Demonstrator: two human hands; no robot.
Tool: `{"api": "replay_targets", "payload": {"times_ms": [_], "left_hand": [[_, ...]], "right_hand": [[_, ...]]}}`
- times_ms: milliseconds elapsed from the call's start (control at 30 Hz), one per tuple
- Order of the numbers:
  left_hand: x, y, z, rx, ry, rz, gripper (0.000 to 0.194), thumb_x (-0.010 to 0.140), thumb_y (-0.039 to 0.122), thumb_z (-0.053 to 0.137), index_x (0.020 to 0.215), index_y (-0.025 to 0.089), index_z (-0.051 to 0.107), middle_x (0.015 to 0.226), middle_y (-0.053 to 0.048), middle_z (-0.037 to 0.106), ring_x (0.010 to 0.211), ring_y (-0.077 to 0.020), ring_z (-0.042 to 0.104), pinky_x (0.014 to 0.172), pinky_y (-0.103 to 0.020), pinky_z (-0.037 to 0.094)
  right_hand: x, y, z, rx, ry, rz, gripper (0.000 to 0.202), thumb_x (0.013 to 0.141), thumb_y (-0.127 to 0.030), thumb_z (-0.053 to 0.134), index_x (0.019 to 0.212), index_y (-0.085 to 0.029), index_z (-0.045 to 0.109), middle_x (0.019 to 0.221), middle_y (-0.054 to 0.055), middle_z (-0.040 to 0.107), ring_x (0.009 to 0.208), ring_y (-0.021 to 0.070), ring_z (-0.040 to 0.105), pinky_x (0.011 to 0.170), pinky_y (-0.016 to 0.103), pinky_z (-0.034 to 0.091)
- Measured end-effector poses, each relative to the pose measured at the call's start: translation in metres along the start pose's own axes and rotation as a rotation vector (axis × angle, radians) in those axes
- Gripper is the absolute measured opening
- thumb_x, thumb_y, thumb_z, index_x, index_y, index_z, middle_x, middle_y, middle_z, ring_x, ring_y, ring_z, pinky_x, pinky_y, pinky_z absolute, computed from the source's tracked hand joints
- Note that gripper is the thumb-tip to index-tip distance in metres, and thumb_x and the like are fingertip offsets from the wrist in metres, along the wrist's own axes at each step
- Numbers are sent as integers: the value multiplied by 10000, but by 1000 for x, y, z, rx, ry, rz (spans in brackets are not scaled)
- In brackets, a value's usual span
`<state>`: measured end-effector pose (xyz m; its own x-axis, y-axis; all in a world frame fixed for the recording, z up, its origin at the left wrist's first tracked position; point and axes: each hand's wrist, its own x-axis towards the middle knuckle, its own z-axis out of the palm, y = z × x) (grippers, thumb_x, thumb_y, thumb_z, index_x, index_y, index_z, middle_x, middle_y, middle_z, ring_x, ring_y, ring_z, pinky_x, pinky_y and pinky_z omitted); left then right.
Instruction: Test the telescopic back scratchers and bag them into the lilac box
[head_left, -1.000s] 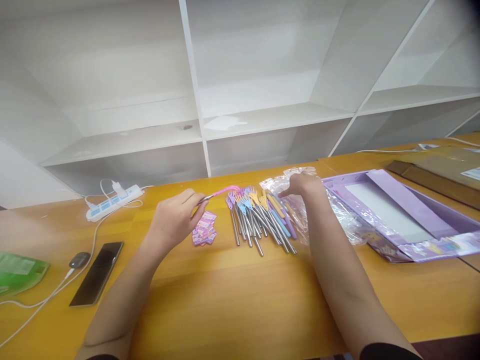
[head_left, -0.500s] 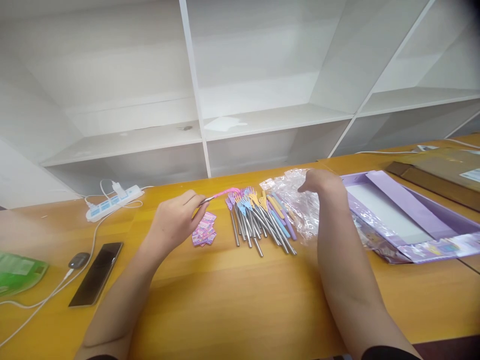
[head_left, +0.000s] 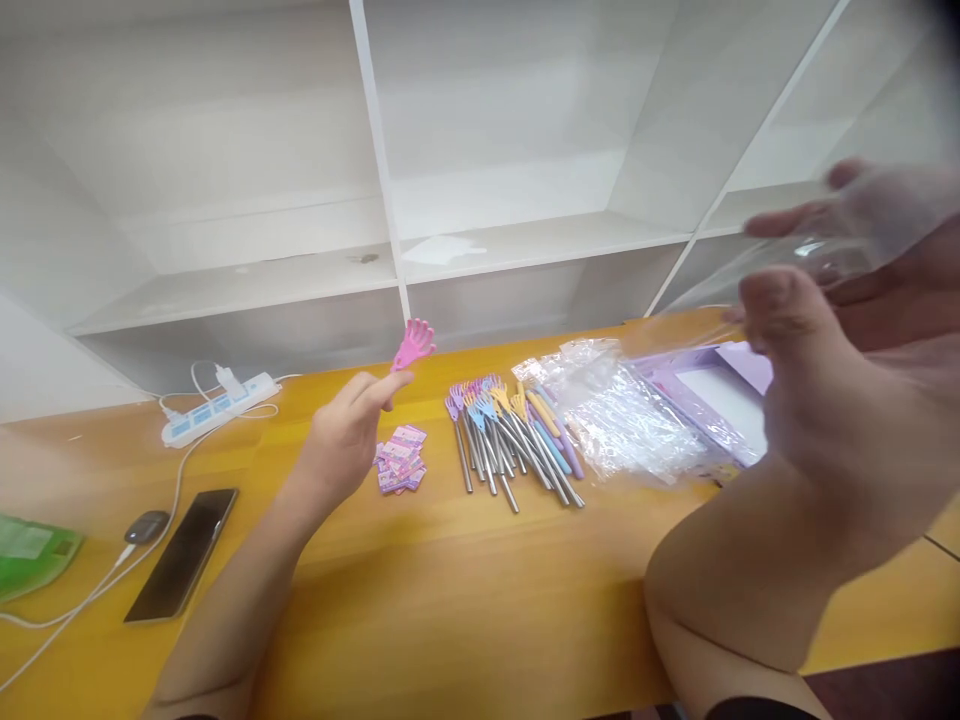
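Leftmost, well apart from the left hand's fingers, a green packet (head_left: 34,555) lies on the bench (head_left: 480,600); a black phone (head_left: 181,555) and a white power strip (head_left: 225,408) lie nearer to them. The left hand (head_left: 341,435) pinches a pink scratcher (head_left: 414,344) just under its hand-shaped head, which points up and away beyond the fingertips; the grip hides the rest. If that pinch loosens, the piece could swivel or drop, I judge. The left forearm slants in from the lower edge, the hand poised above the bench with its back uppermost. Just below and right of those fingers lies a loose stack of cards (head_left: 401,460), which a low sweep could scatter.

Further right, between both hands' fingers, sits a pile of scratchers (head_left: 495,425) with metal shafts, coloured tubes (head_left: 551,435) beside it. Next come crumpled clear bags (head_left: 630,415), then a purple box (head_left: 750,366), below the right hand's fingers and partly hidden by the arm. The right hand (head_left: 870,370) stands high, close to the camera, thumb and fingers spread, clear film (head_left: 697,290) trailing leftward from them; whether anything pinches it, I cannot tell. Being so thin, the film may cling to skin or slide off. The right forearm is foreshortened, rising steeply.
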<state>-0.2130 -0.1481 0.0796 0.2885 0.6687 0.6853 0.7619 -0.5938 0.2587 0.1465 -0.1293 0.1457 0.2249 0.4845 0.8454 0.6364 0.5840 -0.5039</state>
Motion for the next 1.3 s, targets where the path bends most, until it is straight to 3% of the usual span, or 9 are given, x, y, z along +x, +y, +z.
{"api": "replay_targets", "payload": {"times_ms": [67,167,267,400,667,833,1000,1167,1300], "left_hand": [[1,4,-2,-50,7,-36,352,1121,231,365,1286,279,672,932,-26,646,799,-142,614,756,-273,503],[4,14,-6,-120,-5,-167,272,1106,319,470,1265,263,683,955,-31,651,751,-144,576,730,-290,503],[3,23,-8,-258,-65,-243,329,1099,400,494,1366,282,644,1045,-49,656,695,-130,535,650,-281,499],[2,27,-10,-393,-129,-259,379,1106,463,450,1395,270,601,1071,-62,682,628,-114,509,564,-265,498],[1,26,4,-427,-216,-316,251,976,469,711,956,219,716,964,-37,620,695,-125,544,617,-288,518],[0,30,8,-652,-200,-478,355,986,522,681,843,199,650,749,21,515,537,-85,446,446,-232,381],[-2,29,10,-825,-250,-597,387,973,561,697,858,209,586,622,80,429,409,-55,375,410,-224,302],[0,26,17,-741,-217,-524,388,955,530,724,802,181,657,791,11,572,560,-78,489,529,-243,415],[5,9,11,-775,-151,-484,310,958,480,743,878,181,739,1152,-83,734,811,-136,671,720,-270,554]], "right_hand": [[-5,-13,8,388,-117,36,438,991,-474,692,1417,-369,685,1303,79,717,831,201,662,645,381,453],[-12,-24,34,738,-494,176,323,1061,-453,589,1338,-379,737,1191,47,754,722,154,601,621,347,432],[-26,-31,70,879,-813,267,364,1090,-506,518,1315,-318,734,1067,45,744,761,152,615,676,323,493],[-51,-39,112,959,-980,259,410,1092,-545,498,1221,-246,748,850,22,639,748,146,579,690,301,497],[-77,-45,137,862,-737,284,352,1060,-549,559,1130,-265,753,1024,35,623,730,126,565,673,295,505],[-81,-37,155,1183,-549,511,376,1032,-615,559,1040,-255,664,903,6,564,722,133,585,613,271,493],[-90,-32,171,1114,-753,598,390,926,-595,727,1080,-238,696,1019,31,663,939,164,623,833,294,529],[-101,-36,177,1097,-822,607,409,890,-594,766,861,-198,672,884,14,640,858,156,583,847,316,506],[-93,-33,176,1178,-548,644,407,916,-613,728,906,-219,626,911,11,627,878,142,599,883,300,527]]}}
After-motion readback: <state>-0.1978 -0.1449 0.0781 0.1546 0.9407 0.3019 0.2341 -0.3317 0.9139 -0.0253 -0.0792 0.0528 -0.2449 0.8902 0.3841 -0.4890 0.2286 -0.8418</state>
